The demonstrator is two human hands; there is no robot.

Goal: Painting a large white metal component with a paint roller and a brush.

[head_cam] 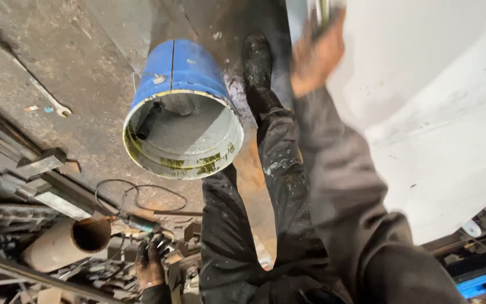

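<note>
The right hand is blurry, curled round a thin shiny tool against a big white panel. The left hand (very dirty) rests half open on metal scraps. Left of the right hand lies a round blue bucket.

A blue bucket stands on the stained floor. A wrench lies beside it, and a rusty pipe rests among scrap metal.
</note>
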